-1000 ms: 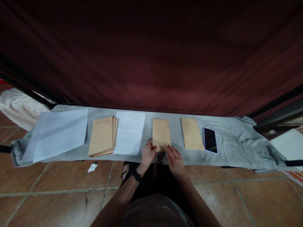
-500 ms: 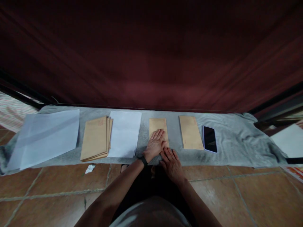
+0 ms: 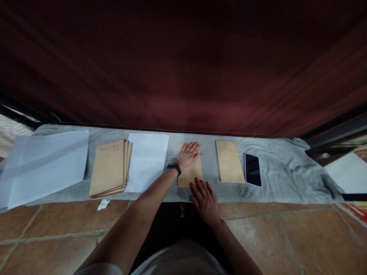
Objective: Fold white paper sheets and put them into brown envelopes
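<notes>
A brown paper envelope (image 3: 189, 176) lies upright-lengthwise on the grey cloth in front of me. My left hand (image 3: 188, 154), with a dark band on its wrist, rests flat across the envelope's upper part, fingers stretched out. Near the envelope's lower right corner lies my right hand (image 3: 204, 198), palm down with fingers spread, its fingertips by the bottom edge. Neither hand grips anything. A second brown envelope (image 3: 230, 161) with red print at its top right sits to the right of my hands.
Left of my hands are a stack of white paper (image 3: 147, 160), a pile of brown envelopes (image 3: 107, 168) and large white sheets (image 3: 48, 164). A phone (image 3: 252, 170) lies at the right on the grey cloth (image 3: 289, 172). A dark red curtain (image 3: 183, 76) hangs behind.
My left hand has slid up the envelope, away from me. My right hand has stayed near the lower edge, now apart from the left. The view has shifted slightly.
</notes>
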`<action>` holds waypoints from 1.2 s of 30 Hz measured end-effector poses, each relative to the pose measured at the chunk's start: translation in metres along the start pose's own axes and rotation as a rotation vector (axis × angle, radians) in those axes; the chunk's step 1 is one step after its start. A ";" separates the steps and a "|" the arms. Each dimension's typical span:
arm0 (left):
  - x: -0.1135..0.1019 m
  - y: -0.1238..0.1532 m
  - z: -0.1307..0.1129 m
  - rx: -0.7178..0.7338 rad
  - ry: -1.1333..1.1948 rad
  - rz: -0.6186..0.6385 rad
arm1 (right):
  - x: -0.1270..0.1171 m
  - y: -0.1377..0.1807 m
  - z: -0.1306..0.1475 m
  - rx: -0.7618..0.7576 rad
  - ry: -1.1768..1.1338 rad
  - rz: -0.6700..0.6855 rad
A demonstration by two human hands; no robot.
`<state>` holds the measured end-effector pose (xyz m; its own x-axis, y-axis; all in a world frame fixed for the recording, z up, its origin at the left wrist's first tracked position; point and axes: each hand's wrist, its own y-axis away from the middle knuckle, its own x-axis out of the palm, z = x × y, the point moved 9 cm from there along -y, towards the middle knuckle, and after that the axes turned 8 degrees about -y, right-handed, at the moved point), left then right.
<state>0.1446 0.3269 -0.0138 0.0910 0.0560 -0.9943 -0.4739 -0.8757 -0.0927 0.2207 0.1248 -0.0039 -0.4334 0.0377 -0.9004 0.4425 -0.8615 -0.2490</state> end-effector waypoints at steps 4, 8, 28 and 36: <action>0.000 -0.001 0.001 0.021 0.000 -0.012 | 0.000 0.000 0.000 0.008 0.005 0.013; 0.002 0.008 -0.006 0.079 -0.009 -0.004 | 0.000 0.000 0.000 0.015 -0.001 0.013; -0.004 0.097 -0.055 0.352 0.058 0.000 | -0.005 0.004 -0.004 -0.011 -0.189 -0.110; -0.024 0.140 -0.077 0.407 0.026 -0.011 | -0.008 0.013 -0.021 0.096 -0.421 -0.229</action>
<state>0.1438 0.1657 0.0010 0.1181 0.0474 -0.9919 -0.7800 -0.6138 -0.1222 0.2460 0.1238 -0.0071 -0.7998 0.0410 -0.5988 0.2324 -0.8987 -0.3720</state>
